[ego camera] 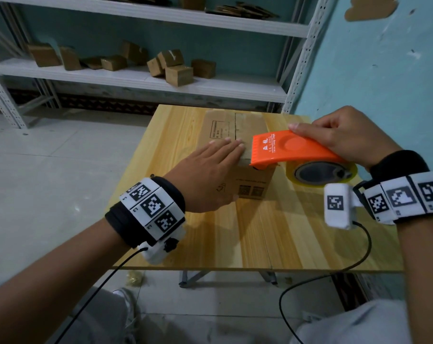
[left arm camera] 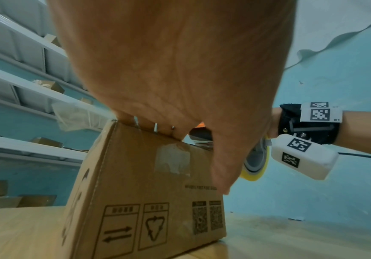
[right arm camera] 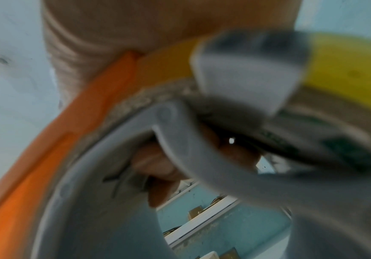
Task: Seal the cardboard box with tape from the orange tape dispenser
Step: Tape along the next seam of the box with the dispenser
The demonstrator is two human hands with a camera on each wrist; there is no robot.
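Observation:
A brown cardboard box (ego camera: pixel 225 127) stands on the wooden table (ego camera: pixel 260 232), its top flaps lying closed with a seam down the middle. My left hand (ego camera: pixel 210 165) lies flat on the box top near its front edge, fingers straight, thumb down the front face. From the left wrist view the box (left arm camera: pixel 149 201) shows printed symbols and an old tape patch. My right hand (ego camera: pixel 344 135) grips the orange tape dispenser (ego camera: pixel 292 147), whose front lip sits at the box's near right top edge. Its yellowish tape roll (ego camera: pixel 322 172) hangs beside the box. The right wrist view shows the dispenser (right arm camera: pixel 73 126) close and blurred.
A white metal shelf rack (ego camera: pixel 148 80) with several small cardboard boxes stands behind the table. A teal wall (ego camera: pixel 371 70) runs along the right. Cables (ego camera: pixel 334 274) hang from both wrist cameras over the table's front edge. Bare tabletop lies in front of the box.

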